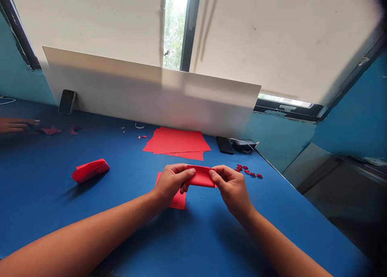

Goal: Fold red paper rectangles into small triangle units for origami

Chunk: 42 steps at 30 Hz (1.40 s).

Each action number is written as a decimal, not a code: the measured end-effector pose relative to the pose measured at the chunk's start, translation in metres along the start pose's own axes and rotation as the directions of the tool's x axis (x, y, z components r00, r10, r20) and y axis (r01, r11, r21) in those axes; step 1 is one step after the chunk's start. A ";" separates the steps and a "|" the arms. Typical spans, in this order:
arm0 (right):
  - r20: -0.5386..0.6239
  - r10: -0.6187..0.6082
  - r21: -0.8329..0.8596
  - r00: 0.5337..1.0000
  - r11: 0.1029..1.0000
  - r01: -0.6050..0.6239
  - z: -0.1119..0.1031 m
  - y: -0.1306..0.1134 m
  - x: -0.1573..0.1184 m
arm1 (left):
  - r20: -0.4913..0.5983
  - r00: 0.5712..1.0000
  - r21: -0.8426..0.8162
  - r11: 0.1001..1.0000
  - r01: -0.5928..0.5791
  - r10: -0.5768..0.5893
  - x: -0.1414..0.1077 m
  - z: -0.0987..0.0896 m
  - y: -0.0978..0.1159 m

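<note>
Between my two hands is a small folded piece of red paper [201, 177], held above the blue table. My left hand [173, 180] pinches its left end, thumb on top and fingers behind. At the right end, my right hand [229, 184] grips it the same way, with the thumb pressed on the near face. Partly hidden under my left hand and wrist lies another red paper piece [179, 202] on the table. Farther left rests a loosely folded red paper [90, 170], its layers bulging open.
A stack of red sheets [178, 140] lies beyond my hands. Several small red folded pieces [249, 172] sit to the right, near a black phone [224, 145] and a cabled device [244, 145]. Another person's hand [18, 125] touches red scraps [50, 130] at far left. A phone [67, 102] leans upright.
</note>
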State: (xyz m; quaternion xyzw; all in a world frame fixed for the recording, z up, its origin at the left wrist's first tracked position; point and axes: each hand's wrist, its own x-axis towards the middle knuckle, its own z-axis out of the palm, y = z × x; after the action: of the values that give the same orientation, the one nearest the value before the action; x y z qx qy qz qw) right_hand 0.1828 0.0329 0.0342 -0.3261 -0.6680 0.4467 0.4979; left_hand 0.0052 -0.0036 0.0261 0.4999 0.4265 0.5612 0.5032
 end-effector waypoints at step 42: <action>0.120 0.000 -0.051 0.993 0.999 0.006 0.007 0.012 -0.003 | 0.138 0.990 0.058 0.997 -0.042 0.033 0.000 0.000 0.001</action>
State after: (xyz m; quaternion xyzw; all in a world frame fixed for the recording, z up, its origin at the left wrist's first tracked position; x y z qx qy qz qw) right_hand 0.1772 0.0332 0.0219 -0.3105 -0.7085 0.4473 0.4491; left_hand 0.0055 -0.0033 0.0268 0.5600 0.3983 0.5220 0.5052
